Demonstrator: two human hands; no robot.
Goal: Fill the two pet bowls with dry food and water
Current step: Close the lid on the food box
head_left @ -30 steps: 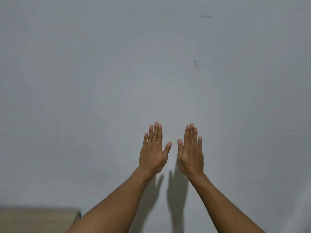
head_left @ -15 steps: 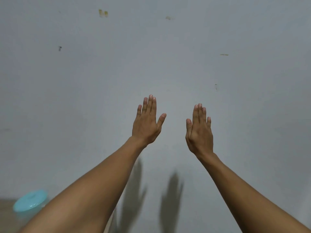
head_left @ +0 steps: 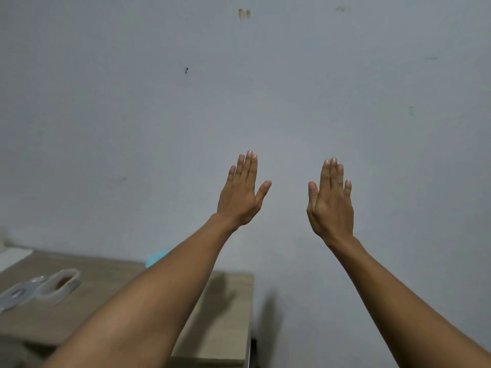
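Leftmost, flat piece: a grey, glossy flat item [head_left: 16, 294] is lying on the counter near its left edge, blurred; what it is cannot be told.
Pet bowl: a pale, translucent-looking double bowl [head_left: 59, 285] is sitting on the counter just beside the grey piece, its long axis running from lower left to upper right; one oval well is showing a brownish inside, though whether that is food or the wood seen through it cannot be told.
White object: a flat white shape [head_left: 13, 257] is resting at the counter's far left corner, cut off by the frame.
Counter: a light wood-grain counter [head_left: 106, 285] with a squared right edge is standing against the wall, carrying the items.
Blue lid: a round pale turquoise top [head_left: 156, 256] is peeking out behind the left forearm, the rest of its container being hidden.
Left hand: the left hand [head_left: 240, 197] is reaching up and forward, flat and released, fingers together and pointing up, thumb splayed, grasping nothing.
Right hand: the right hand [head_left: 332, 205] is lifting alongside, well apart from the left, likewise flat, relaxed and empty.
Wall: a matte grey-white wall [head_left: 372, 102] with a few small dark and yellowish marks is filling the background.
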